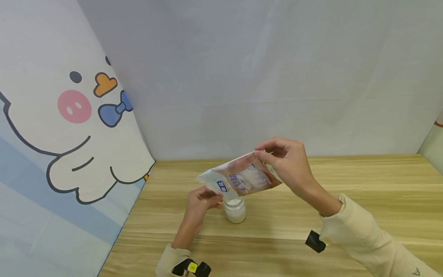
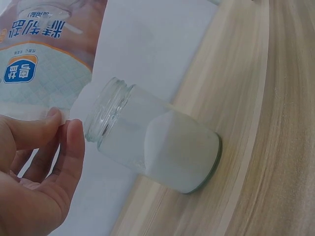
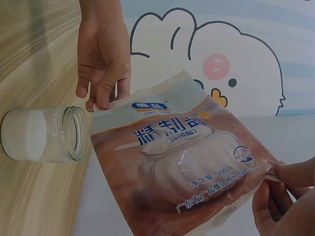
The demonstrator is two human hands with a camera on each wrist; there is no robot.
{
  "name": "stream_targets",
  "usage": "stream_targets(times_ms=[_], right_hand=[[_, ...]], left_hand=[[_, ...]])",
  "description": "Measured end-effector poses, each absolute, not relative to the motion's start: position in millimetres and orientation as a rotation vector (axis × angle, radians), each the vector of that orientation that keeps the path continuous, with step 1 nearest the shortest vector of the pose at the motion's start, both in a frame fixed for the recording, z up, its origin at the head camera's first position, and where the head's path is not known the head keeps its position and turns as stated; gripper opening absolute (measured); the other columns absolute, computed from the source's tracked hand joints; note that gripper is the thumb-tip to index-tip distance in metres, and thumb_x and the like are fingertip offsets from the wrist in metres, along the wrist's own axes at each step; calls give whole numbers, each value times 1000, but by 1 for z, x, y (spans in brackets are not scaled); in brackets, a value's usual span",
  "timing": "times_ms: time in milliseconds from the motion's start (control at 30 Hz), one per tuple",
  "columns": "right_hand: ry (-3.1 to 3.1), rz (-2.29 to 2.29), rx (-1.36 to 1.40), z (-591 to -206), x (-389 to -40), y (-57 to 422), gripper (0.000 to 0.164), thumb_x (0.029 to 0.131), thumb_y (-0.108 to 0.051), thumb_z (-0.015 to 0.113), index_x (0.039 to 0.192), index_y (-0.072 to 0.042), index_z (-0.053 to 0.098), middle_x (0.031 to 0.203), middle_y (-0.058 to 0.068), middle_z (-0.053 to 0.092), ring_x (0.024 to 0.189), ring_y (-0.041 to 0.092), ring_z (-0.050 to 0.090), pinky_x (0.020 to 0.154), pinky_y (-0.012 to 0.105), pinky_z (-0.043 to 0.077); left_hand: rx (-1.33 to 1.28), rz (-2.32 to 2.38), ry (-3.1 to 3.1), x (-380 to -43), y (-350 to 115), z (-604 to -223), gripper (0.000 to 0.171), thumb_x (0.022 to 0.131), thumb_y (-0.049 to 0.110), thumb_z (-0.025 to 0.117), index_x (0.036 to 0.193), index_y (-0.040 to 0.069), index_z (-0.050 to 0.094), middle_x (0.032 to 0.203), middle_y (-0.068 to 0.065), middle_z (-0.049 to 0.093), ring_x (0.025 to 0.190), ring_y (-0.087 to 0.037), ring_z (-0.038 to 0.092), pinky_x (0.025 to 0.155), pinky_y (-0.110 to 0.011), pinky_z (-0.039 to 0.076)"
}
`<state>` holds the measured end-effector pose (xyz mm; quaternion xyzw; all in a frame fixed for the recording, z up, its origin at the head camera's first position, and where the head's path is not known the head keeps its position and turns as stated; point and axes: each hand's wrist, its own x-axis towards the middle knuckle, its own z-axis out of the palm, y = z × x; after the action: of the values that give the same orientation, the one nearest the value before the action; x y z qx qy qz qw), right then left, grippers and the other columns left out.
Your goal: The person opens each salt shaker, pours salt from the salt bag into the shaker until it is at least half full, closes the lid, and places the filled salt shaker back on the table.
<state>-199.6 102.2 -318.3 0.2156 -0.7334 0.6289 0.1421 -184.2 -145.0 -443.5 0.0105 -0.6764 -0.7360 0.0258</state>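
A brown and pale blue bag of refined salt is held tilted over an open glass jar, its pale blue end lower and at the jar's mouth. My left hand pinches the edge of that end between thumb and fingers, just beside the jar's rim. The raised far corner of the bag is gripped by my right hand. In the left wrist view, white salt fills much of the jar's lower part, heaped to a slope. Part of the rim is hidden behind the bag in the head view.
The jar stands upright on a wood-grain table. A pale grey cloth wall rises behind the table. On the left hangs a sheet printed with a white cartoon bird.
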Motion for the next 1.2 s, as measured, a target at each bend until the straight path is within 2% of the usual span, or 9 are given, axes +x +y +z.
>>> stream_targets(times_ms=[1200], right_hand=[[-2115,1819,643,-324,-207,106,7,86,-2,67,90,2,71,85,13,67,72,16,63,64,21,54]], left_hand=[[42,-2244,-2127,-188,-142,-449,17,80,-7,69,98,-7,67,84,-14,67,70,-19,63,64,-32,60]])
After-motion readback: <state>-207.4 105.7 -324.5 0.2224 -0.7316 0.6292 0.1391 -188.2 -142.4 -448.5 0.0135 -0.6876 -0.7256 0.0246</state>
